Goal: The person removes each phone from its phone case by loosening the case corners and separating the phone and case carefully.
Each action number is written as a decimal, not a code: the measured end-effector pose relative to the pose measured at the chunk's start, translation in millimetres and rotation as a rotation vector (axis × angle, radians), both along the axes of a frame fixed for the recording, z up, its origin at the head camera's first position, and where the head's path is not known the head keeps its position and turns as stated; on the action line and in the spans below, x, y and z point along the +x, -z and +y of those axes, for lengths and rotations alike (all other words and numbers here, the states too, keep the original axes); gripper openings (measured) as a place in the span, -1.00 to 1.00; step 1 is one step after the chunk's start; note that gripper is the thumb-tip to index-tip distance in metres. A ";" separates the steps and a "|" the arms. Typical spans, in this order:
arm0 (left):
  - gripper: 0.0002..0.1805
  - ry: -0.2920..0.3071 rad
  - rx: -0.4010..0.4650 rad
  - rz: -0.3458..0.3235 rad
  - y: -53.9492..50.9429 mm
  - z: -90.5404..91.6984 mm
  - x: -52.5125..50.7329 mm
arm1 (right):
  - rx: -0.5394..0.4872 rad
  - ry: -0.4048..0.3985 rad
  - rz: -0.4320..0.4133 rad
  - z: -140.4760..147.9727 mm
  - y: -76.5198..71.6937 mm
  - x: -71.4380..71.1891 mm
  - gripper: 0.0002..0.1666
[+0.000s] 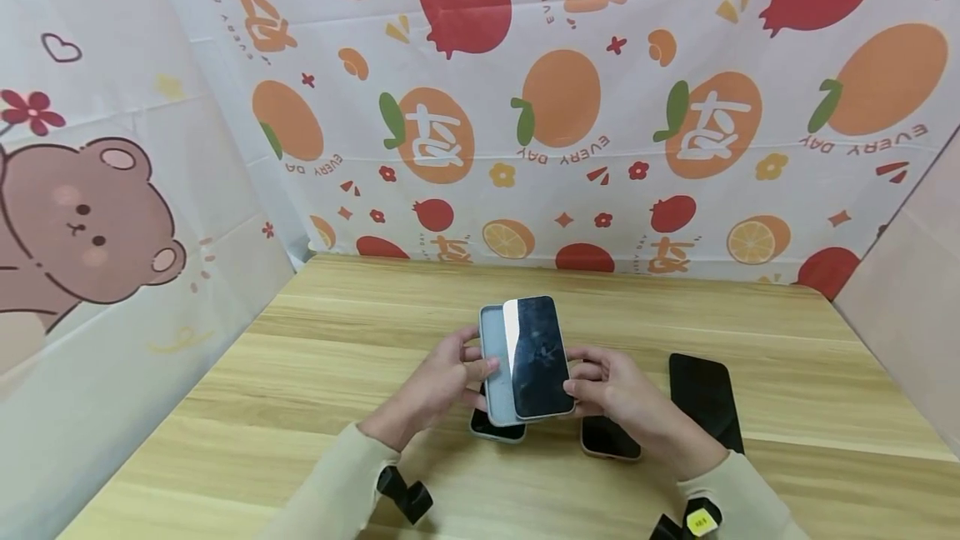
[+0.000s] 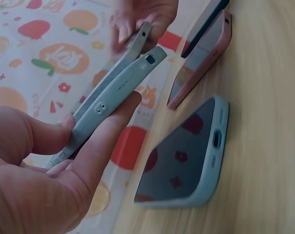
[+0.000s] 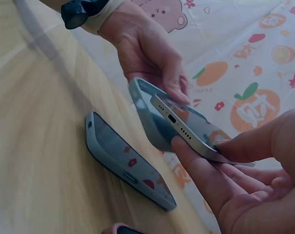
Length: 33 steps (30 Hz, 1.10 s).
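Note:
My left hand (image 1: pixel 448 369) grips a light blue-grey phone case (image 1: pixel 495 340) by its left edge, thumb on the inner side. With my right hand (image 1: pixel 617 386) I pinch a smartphone (image 1: pixel 542 357) by its right edge, its dark screen facing up. The phone overlaps the case's right part and lies slightly askew to it, held above the table. In the right wrist view the phone's bottom end with its charging port (image 3: pixel 172 118) shows outside the case. Whether the far edges touch, I cannot tell.
Under the left hand lies a phone in a light blue case (image 2: pixel 213 161). A phone in a pink case (image 1: pixel 611 438) lies under the right hand. A larger black phone (image 1: pixel 705 394) is farther right on the wooden table (image 1: pixel 360 307). Printed cloth (image 1: pixel 480 107) hangs behind.

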<state>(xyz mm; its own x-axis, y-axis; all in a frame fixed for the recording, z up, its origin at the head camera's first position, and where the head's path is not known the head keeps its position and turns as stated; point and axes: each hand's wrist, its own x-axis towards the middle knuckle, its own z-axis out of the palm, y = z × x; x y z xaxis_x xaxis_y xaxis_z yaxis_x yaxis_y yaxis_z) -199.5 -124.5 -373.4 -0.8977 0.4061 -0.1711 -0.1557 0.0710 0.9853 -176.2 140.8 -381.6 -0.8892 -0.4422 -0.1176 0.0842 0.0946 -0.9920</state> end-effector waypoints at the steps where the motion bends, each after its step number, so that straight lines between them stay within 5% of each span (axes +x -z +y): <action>1: -0.39 -0.009 -0.010 0.002 0.2 -2.0 -0.4 | -0.006 0.006 -0.006 1.3 0.2 -0.7 -0.28; 24: -0.42 -0.171 -0.145 0.041 7.9 -46.0 -7.2 | -0.046 0.062 -0.039 12.6 0.2 -29.9 -0.40; 33: -0.45 -0.237 -0.213 0.058 12.5 -70.9 -1.0 | -0.006 0.130 -0.063 13.2 2.1 -51.6 -0.35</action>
<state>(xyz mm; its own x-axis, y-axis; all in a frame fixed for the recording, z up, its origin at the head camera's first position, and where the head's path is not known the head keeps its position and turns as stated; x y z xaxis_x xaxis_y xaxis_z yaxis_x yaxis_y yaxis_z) -200.5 -195.5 -385.9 -0.9737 0.1446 -0.1760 -0.1370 0.2454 0.9597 -227.8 154.1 -383.6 -0.9301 -0.3243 -0.1726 0.1572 0.0731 -0.9849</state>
